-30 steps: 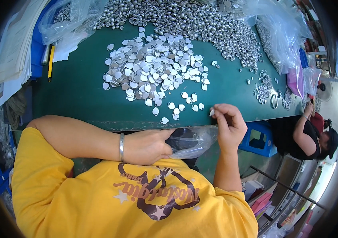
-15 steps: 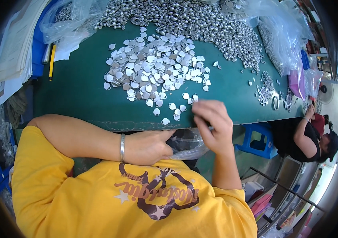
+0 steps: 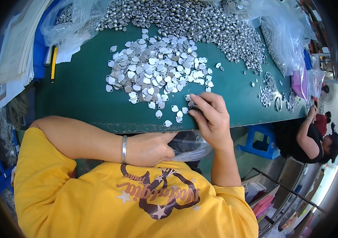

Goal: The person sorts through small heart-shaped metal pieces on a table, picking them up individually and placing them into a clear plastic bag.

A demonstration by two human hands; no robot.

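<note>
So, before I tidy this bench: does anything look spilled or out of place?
Nothing looks damaged. A few flat heart-shaped pieces lie loose near the green table's front edge, apart from the main pile, beside the right hand.

Workshop: green bench (image 3: 81, 95), heaped metal parts (image 3: 200, 23)

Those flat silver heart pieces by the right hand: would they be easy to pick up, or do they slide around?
The heart pieces look thin and flat on the smooth green table, so they would probably slide rather than roll. Pinching one likely needs a fingertip under its edge. They seem light: the right hand rests its fingers on a few near the table edge.
</note>
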